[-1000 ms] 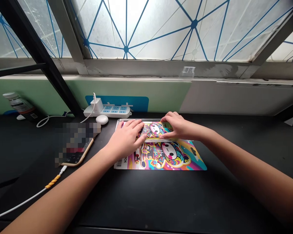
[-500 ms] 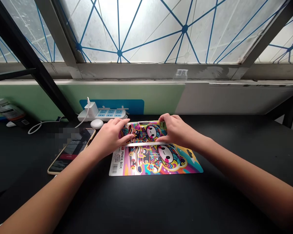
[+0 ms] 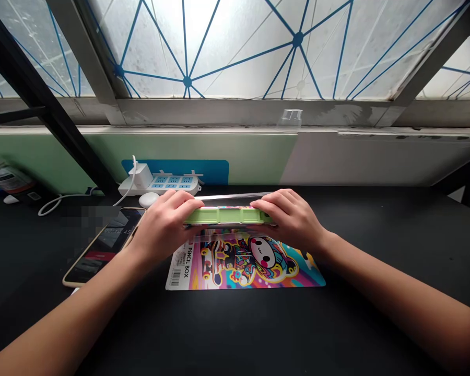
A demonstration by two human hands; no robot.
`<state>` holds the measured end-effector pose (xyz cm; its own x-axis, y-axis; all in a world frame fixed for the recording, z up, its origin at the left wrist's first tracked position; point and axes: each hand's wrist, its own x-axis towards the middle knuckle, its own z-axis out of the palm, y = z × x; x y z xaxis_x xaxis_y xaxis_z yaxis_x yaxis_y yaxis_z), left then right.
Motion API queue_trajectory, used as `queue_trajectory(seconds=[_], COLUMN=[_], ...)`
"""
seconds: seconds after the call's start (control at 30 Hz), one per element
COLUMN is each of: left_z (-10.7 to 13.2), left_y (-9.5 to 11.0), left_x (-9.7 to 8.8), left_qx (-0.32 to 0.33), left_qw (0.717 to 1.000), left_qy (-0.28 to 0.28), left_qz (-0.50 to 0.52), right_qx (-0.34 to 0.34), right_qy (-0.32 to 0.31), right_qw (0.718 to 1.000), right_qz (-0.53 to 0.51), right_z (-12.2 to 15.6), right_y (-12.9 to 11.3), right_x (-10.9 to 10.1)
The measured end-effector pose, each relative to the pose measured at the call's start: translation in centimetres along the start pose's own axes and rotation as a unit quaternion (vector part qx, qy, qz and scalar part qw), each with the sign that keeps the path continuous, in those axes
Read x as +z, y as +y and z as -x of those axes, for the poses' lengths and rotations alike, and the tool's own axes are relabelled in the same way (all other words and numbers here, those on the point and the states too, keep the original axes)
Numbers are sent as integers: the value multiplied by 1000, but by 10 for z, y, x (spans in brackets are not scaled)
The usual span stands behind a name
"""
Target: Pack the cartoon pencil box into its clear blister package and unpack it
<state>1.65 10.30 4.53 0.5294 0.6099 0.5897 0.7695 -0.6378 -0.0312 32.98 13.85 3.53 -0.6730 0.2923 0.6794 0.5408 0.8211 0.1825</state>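
Both hands hold a pencil box [image 3: 223, 215] off the black desk [image 3: 235, 324], turned so its light green side edge faces me. My left hand [image 3: 166, 224] grips its left end with fingers curled over the top. My right hand [image 3: 292, 216] grips its right end the same way. Below it lies a colourful cartoon packaging card [image 3: 250, 261] printed "PENCIL BOX", flat on the desk. A clear plastic cover edge [image 3: 235, 197] shows just behind the box.
A phone [image 3: 102, 245] lies left of the card. Behind it are a white power strip [image 3: 168, 184] with a charger and cable, a small white oval case [image 3: 149, 199], and a bottle [image 3: 8, 180] at far left. The window wall runs along the back.
The pencil box was lifted off the card and tilted, so its printed top no longer faces me and its green edge does. Both hands shifted to its ends.
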Motion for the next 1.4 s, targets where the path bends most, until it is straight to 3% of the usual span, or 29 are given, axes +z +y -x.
queue_trajectory(seconds=[0.13,0.23,0.4,0.57,0.77,0.97,1.07,1.23,1.4], left_z=[-1,-2,2,24,54,62,58,57,58], left_y=[11,21,38,49,40,34,32,31,29], left_x=[-16,-29,-36,-27,-19,-13,-16,-24,-25], left_qx=[45,69,119,157,185,103,99,77,2], left_qw=[995,993,991,980,965,963,952,949,941], left_qy=[82,94,47,-22,-105,-137,-178,-196,-229], left_qz=[-37,-26,49,121,151,209,230,232,247], right_qx=[19,48,-14,12,39,-46,-43,9,122], right_qy=[51,56,99,29,-30,-94,-95,-106,-136], right_qw=[998,997,993,993,990,987,991,992,969], right_qz=[-7,-38,-57,-111,-132,-123,-80,-65,-165], right_z=[5,11,26,57,78,72,71,69,71], right_y=[0,-5,-18,-43,-74,-52,-49,-52,-44], right_x=[-4,-7,-28,-53,-49,-51,-52,-45,-45])
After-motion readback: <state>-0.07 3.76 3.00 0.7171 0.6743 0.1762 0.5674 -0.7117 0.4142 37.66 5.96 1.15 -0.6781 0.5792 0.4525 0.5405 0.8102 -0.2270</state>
